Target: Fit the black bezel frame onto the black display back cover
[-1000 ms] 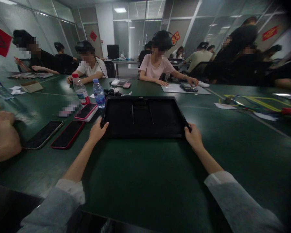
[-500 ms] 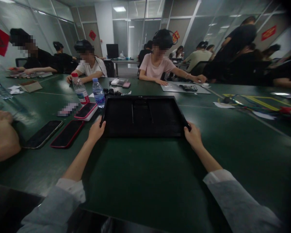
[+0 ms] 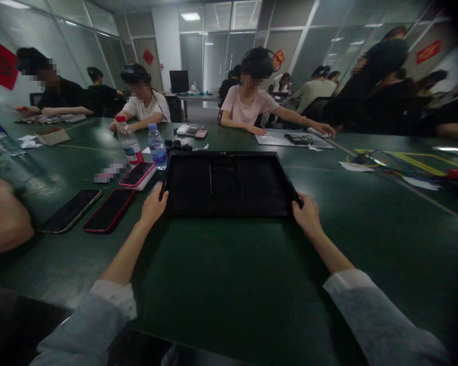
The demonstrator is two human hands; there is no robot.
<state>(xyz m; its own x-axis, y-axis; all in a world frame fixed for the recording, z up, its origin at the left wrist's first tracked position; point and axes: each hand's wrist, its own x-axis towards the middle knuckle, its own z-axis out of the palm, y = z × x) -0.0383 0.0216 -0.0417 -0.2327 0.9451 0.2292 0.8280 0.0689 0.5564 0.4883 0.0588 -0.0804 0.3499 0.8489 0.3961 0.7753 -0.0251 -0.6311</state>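
Observation:
A black rectangular tray (image 3: 229,209) with raised walls is in front of me on the green table. Its recessed inside has two thin ridges and a darker patch near the far wall. My left hand (image 3: 154,205) grips the near left corner, thumb on the rim. On the opposite side, my right hand (image 3: 306,212) is closed around the near right corner. The fingers under both edges are hidden. Just left of the tray stand a blue-capped water bottle (image 3: 158,147) and a phone in a pink case (image 3: 138,175).
Two more phones, one black (image 3: 72,211) and one red-edged (image 3: 109,211), lie to my left beside another person's arm (image 3: 7,216). A red-capped bottle (image 3: 130,142) stands behind them. Cables (image 3: 400,163) lie at the right. Across the table a person in pink (image 3: 248,104) reaches over a grey board (image 3: 269,138).
The tray and both my hands hold nearly the same place; the whole view has shifted slightly. The hand of the person in pink has moved a little to the right.

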